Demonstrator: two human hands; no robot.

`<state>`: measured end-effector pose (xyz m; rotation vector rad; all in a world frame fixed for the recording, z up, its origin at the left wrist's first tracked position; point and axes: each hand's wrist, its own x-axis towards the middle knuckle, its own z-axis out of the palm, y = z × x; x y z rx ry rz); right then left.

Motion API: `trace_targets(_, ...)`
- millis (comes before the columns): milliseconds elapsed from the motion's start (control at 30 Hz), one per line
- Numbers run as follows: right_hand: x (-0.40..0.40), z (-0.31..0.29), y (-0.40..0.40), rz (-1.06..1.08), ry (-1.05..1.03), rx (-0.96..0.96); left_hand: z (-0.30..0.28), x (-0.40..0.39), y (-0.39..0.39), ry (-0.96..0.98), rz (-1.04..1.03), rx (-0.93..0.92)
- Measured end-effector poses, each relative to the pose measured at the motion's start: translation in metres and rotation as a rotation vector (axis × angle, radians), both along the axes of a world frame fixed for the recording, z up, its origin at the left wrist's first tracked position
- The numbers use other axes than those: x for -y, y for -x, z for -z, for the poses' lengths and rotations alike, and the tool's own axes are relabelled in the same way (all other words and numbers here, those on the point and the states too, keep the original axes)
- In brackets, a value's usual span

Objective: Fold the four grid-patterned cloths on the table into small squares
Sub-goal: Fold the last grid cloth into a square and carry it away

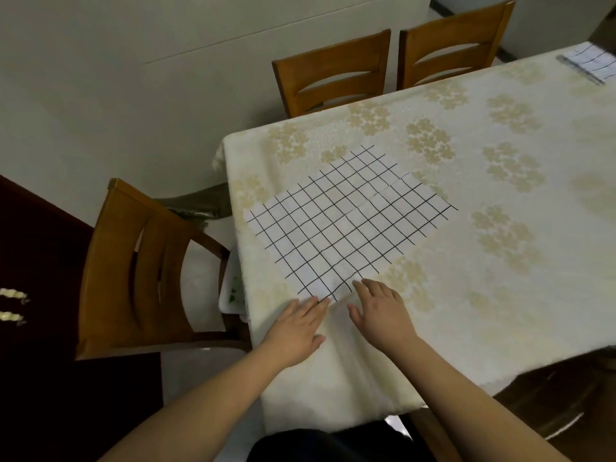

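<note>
Spread cloth: a grid-patterned cloth (pixel 350 221) lies flat and unfolded near the tabletop (pixel 500 261) corner.
Far cloth: another grid cloth (pixel 591 61) at the far edge looks already folded.
Hands: left hand (pixel 296 331) and right hand (pixel 383 315), fingers relaxed, grasping nothing, touching its near corner.
Progress: most folding seemingly remains.

A white grid-patterned cloth (pixel 350 221) lies spread flat near the table's (pixel 500 295) left edge, one corner toward the near edge. The left hand (pixel 296 331) and right hand (pixel 383 315) rest flat (fingers straight) at that corner. Another grid-patterned cloth (pixel 590 63) lies at the far right corner.
</note>
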<state>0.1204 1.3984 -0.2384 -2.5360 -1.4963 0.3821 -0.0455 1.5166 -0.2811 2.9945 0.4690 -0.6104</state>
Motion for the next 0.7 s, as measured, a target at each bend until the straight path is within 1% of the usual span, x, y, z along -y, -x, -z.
trace_targets(67, 0.015, -0.001, 0.011, 0.001, 0.053, 0.002, 0.007, 0.013, 0.013, 0.017, 0.044, 0.009)
trace_targets(133, 0.032, -0.001, 0.023, 0.008, 0.061, 0.025, 0.017, 0.026, 0.027, 0.013, 0.099, 0.059)
trace_targets(200, 0.047, 0.001, 0.035, 0.006, 0.072, 0.008, 0.011, 0.043, 0.037, 0.051, 0.091, 0.087)
trace_targets(300, 0.073, -0.001, 0.052, -0.003, 0.105, 0.015, 0.008, 0.065, 0.062, 0.019, 0.128, 0.119)
trace_targets(367, 0.085, -0.005, 0.058, -0.006, 0.098, 0.012, 0.004, 0.075, 0.078, 0.114, 0.121, 0.133)
trace_targets(433, 0.095, -0.008, 0.060, -0.015, 0.123, -0.005, 0.004, 0.081, 0.098, 0.165, 0.096, 0.089)
trace_targets(500, 0.102, -0.010, 0.061, -0.028, 0.150, -0.009, 0.000, 0.082, 0.113, 0.169, 0.120, 0.089)
trace_targets(600, 0.104, -0.015, 0.060, -0.048, 0.165, 0.003, -0.005, 0.083, 0.122, 0.152, 0.095, 0.108)
trace_targets(700, 0.098, -0.018, 0.056, -0.079, 0.168, 0.006, -0.002, 0.084, 0.125, 0.140, 0.105, 0.229)
